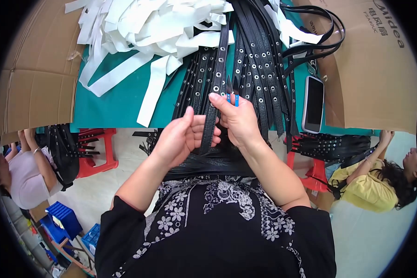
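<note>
A long black strap (pixel 209 132) with a row of metal eyelets runs down over the table's near edge. My right hand (pixel 242 124) pinches it under the thumb, close to its lower end. Thread snips (pixel 236 99) with blue handles sit in the same hand, their dark blades pointing away from me. Left of the strap's end is my left hand (pixel 173 141), its fingers apart and curving toward the strap. Whether those fingertips touch the strap, I cannot tell. Beyond both hands lies a thick bundle of similar black eyelet straps (pixel 259 62).
White fabric strips (pixel 139 21) are heaped at the back left of the green table (pixel 111 111). A phone (pixel 313 105) lies at the right. Cardboard (pixel 37 65) flanks the left side, and a cardboard box (pixel 370 83) the right. People sit on both sides near red stools (pixel 107 155).
</note>
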